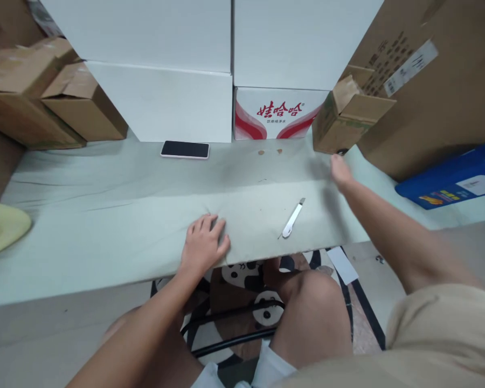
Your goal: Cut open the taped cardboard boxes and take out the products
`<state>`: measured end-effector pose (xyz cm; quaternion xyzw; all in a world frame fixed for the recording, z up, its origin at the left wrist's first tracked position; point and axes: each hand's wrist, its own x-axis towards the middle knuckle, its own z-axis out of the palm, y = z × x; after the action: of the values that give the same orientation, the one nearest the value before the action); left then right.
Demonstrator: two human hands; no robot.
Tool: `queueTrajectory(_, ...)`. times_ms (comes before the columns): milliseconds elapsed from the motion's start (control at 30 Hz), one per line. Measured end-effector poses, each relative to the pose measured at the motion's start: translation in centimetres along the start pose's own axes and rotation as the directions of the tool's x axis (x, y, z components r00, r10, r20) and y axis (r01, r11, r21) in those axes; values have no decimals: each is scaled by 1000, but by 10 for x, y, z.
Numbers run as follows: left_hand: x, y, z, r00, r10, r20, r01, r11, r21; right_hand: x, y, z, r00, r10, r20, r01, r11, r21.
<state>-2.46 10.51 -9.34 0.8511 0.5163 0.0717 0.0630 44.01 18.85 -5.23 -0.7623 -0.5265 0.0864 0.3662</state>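
My left hand point(203, 241) lies palm down near the front edge of the cloth-covered table point(105, 226), fingers spread and holding nothing. Stretched out to the right, my right hand point(340, 171) is at the foot of a small open cardboard box point(333, 126). Its fingers are bunched together at a small dark object point(341, 152), too hidden to identify. Between the hands lies a white craft knife point(293, 218), its blade pointing away from me. A phone point(185, 150) with a dark screen lies farther back, left of centre.
White boxes point(165, 102) stand along the back, with a red-and-white printed box point(281, 113) among them. Brown cartons point(84, 102) are at left; a large carton point(436, 91) and a blue bottle point(452, 180) at right. A yellow object point(6, 226) sits at the left edge.
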Motion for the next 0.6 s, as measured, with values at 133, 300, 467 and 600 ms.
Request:
queueTrajectory(133, -1, 3, -2, 1000, -11, 10, 12, 999, -36, -114, -30, 42, 987, -123, 104, 132, 988, -84)
queueTrajectory(300, -3, 9, 0, 1000, -15, -3, 15, 995, -98, -220, -72, 74, 941, -243, 238, 308, 904, -296)
queueTrajectory(467, -8, -2, 1, 999, -42, -17, 33, 936, -351, -230, -77, 85, 934, -262, 245, 340, 864, -371)
queueTrajectory(600, 6, -60, -24, 996, -70, -55, 32, 862, -506, -228, -71, 87, 912, -351, 212, 408, 820, -401)
